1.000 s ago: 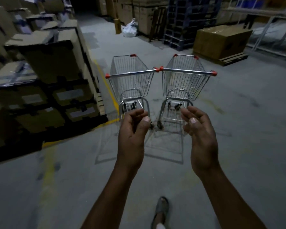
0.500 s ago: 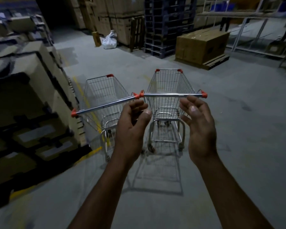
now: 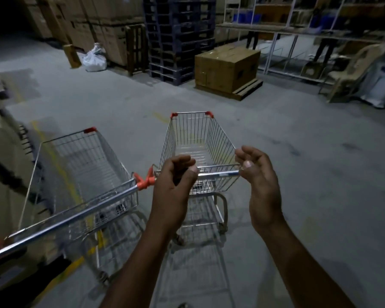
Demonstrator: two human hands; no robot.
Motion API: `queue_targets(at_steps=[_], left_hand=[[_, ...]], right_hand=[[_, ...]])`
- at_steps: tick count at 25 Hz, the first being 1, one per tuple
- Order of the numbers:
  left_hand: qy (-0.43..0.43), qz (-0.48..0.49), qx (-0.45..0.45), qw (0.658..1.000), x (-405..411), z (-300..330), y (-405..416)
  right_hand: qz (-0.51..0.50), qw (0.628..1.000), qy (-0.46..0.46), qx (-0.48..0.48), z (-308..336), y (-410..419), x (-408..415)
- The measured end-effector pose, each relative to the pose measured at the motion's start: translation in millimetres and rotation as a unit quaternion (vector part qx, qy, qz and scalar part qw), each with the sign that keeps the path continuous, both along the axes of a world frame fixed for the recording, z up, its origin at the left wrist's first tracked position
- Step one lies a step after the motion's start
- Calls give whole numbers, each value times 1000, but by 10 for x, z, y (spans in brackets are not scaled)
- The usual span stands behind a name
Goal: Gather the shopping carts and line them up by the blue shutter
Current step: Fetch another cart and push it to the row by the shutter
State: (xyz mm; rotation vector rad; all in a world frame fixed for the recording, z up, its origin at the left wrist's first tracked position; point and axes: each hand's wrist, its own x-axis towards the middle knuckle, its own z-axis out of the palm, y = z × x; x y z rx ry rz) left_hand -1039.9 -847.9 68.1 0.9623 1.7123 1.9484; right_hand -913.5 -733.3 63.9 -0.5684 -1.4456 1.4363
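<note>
Head view has both hands, left hand [image 3: 172, 185] and right hand [image 3: 259, 185], curled loose just at the right cart [image 3: 198, 141] handle [image 3: 218, 174], not gripping yet, left cart [image 3: 80, 174] alongside, so next it's grab and push.

carts [image 3: 200, 141]: silver wire, orange caps; pallets [image 3: 180, 36]: dark blue; floor [image 3: 298, 152]: grey

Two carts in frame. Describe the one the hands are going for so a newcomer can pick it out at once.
Start at the stack of dark pallets against the back wall and come straight toward the camera across the grey floor. The right cart stands there, squarely facing away. Unlike the left cart, angled beside the cartons, both hands hover at its handle.
</note>
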Motion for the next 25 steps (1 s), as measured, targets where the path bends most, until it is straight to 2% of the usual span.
queue_targets(at_steps=[2,4,6,8,10,11,12,13,14,16,18,21,25], left_hand=[[19,-13,-43,999,-300,-185,400],[78,0,-131,988,-536,-428,767],[180,8,-251,951,-787,-708,1079],[298,-7,-388,872,-1061,-1044,1337],[364,-28,-510,779,-1224,-1328,1478],[386,-25,-542,746,-1258,-1433,1497],[398,-11,-556,730,-1242,-1523,1519],[405,7,-559,723,-1256,-1556,1600],[404,14,-566,719,-1288,-1580,1547],[418,22,-588,692,-1286,-1635,1659],[418,23,-610,672,-1285,-1648,1668],[417,17,-626,659,-1158,-1681,1716],[421,-14,-614,667,-729,-1762,1706]], right_hand=[[8,999,-44,15,-79,364,-248],[2,986,-159,39,-264,726,-456],[11,952,-297,71,-516,1085,-712],[33,892,-433,123,-791,1444,-963],[99,807,-546,203,-1027,1721,-1107],[143,757,-593,234,-1145,1796,-1129],[170,709,-632,261,-1292,1845,-1093],[174,676,-645,309,-1406,1962,-1081],[163,664,-644,344,-1471,1916,-1081],[144,657,-640,373,-1554,2048,-1064],[147,634,-647,398,-1562,2088,-1101],[148,621,-668,382,-1545,2149,-1026],[150,591,-699,373,-1524,2224,-632]])
